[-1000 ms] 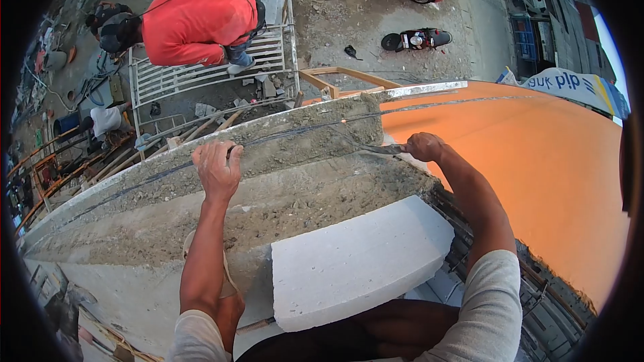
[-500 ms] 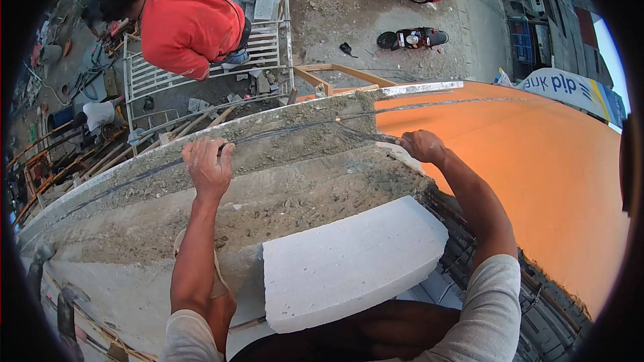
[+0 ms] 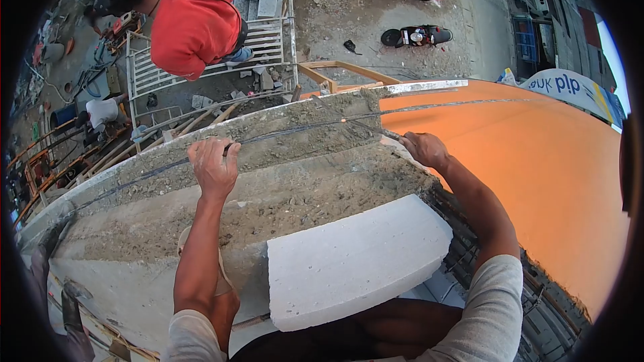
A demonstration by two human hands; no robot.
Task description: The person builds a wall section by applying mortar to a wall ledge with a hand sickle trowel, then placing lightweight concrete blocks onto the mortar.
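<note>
My left hand [image 3: 213, 166] is closed over the concrete ledge, with a dark cable [image 3: 288, 131] running through its grip along the rough mortar. Near the ledge's right end, my right hand [image 3: 426, 150] is wrapped round the grey handle of a thin dark tool [image 3: 355, 118]. The tool points up and left across the cable; its exact kind is unclear. Rough mortar [image 3: 302, 191] covers the wall top below both hands. A white lightweight block [image 3: 359, 261] lies close in front of my body, between my forearms.
A person in a red top [image 3: 194, 20] stands by a white slatted metal platform [image 3: 268, 43] below. At lower left are another person's dark-clothed limbs [image 3: 40, 255]. Orange sheeting [image 3: 523, 167] slopes away at right, beside exposed rebar [image 3: 537, 295]. A motorcycle [image 3: 416, 37] stands below.
The tool in my right hand has swung upward, its far end now nearer the ledge's outer edge. My left hand keeps its grip. The dark-clothed limbs at lower left have shifted further into view.
</note>
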